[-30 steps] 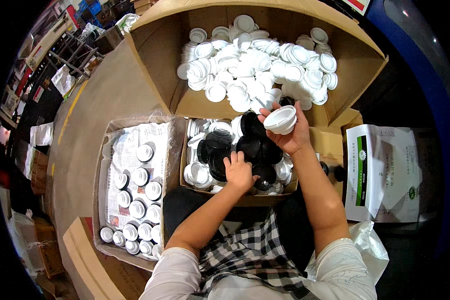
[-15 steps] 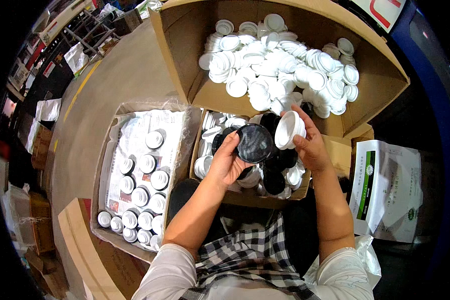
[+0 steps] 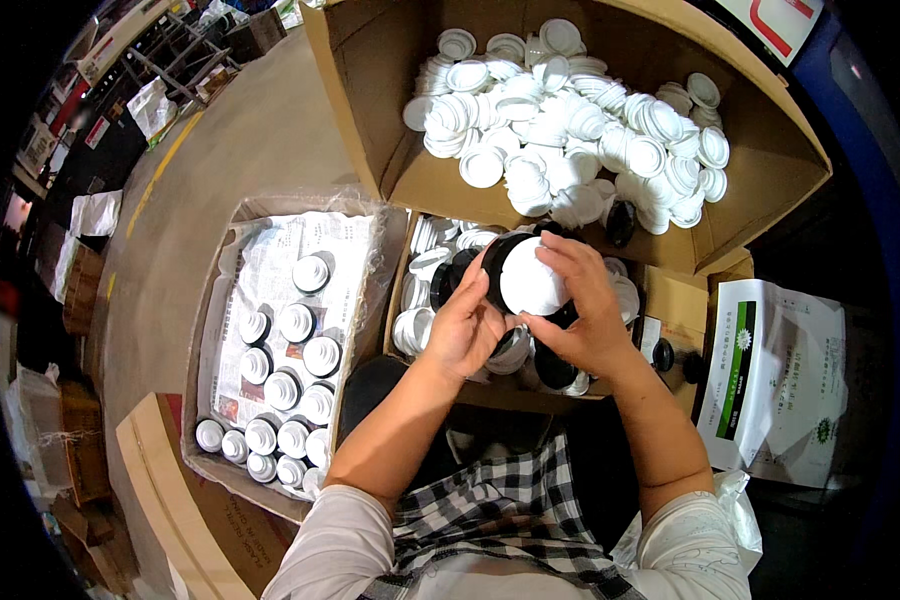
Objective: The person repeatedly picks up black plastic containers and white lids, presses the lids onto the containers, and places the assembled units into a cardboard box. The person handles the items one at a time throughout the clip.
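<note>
Over a cardboard box of loose parts, my left hand point(image 3: 462, 328) is closed around a black round plastic lid point(image 3: 494, 262). My right hand point(image 3: 592, 312) grips a white round plastic lid point(image 3: 532, 284) by its edge. The white lid's smooth face is toward me, and it lies against the black one; whether the two are joined cannot be seen. Beneath both hands, the parts box point(image 3: 500, 398) contains more white and black lids. At the left, a newspaper-lined carton point(image 3: 232, 345) holds several stepped white lids set in black rings point(image 3: 319, 355).
A large open cardboard box point(image 3: 770, 190) with a heap of white lids point(image 3: 570, 125) stands beyond the parts box. To the right is a white printed package point(image 3: 770, 385) with a green stripe. A cardboard flap point(image 3: 185, 510) sticks out at lower left.
My right hand has moved left and brought the white lid onto the black one in my left hand. The white lid now turns its smooth face toward me.
</note>
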Available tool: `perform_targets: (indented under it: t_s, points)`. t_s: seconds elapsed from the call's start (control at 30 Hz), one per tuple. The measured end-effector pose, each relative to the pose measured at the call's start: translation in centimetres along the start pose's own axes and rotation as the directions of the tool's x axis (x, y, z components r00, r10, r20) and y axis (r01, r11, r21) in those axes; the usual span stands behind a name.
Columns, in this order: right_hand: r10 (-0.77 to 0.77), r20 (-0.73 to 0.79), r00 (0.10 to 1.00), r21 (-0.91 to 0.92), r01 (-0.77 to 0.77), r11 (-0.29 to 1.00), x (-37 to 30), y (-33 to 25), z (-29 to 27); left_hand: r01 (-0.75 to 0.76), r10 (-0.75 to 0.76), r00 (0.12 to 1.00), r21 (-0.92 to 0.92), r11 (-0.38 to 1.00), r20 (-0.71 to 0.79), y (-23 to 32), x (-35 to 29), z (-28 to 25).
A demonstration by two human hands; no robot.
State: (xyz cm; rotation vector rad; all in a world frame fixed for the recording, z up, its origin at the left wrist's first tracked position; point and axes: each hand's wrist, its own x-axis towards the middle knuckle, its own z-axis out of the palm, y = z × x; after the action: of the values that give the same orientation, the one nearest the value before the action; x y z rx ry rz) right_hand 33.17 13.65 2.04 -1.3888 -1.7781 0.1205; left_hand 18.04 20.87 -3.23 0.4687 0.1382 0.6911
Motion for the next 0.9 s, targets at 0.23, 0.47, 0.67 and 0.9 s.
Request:
perform_targets:
  t_s: [0.23, 0.47, 0.67, 0.9]
  points:
    - [0.033, -0.034, 0.999, -0.039, -0.035, 0.999, -0.1, -0.4, 0.7, -0.045, 0.046, 0.999, 0.074, 0.996, -0.02, -0.2, -0.2, 0.8]
    - [0.095, -0.085, 0.992, 0.007, -0.095, 0.995, -0.3, -0.3, 1.3, -0.06, 0.064, 0.998, 0.118, 0.991, -0.029, -0.3, -0.4, 1.0]
    - [0.119, -0.097, 0.988, 0.013, -0.118, 0.993, -0.4, -0.3, 1.5, -0.058, 0.062, 0.997, 0.122, 0.991, -0.035, -0.3, -0.4, 1.1]
    - [0.115, -0.091, 0.989, 0.005, -0.115, 0.993, -0.3, -0.3, 1.6, -0.055, 0.067, 0.996, 0.17, 0.984, -0.065, -0.3, -0.5, 1.4]
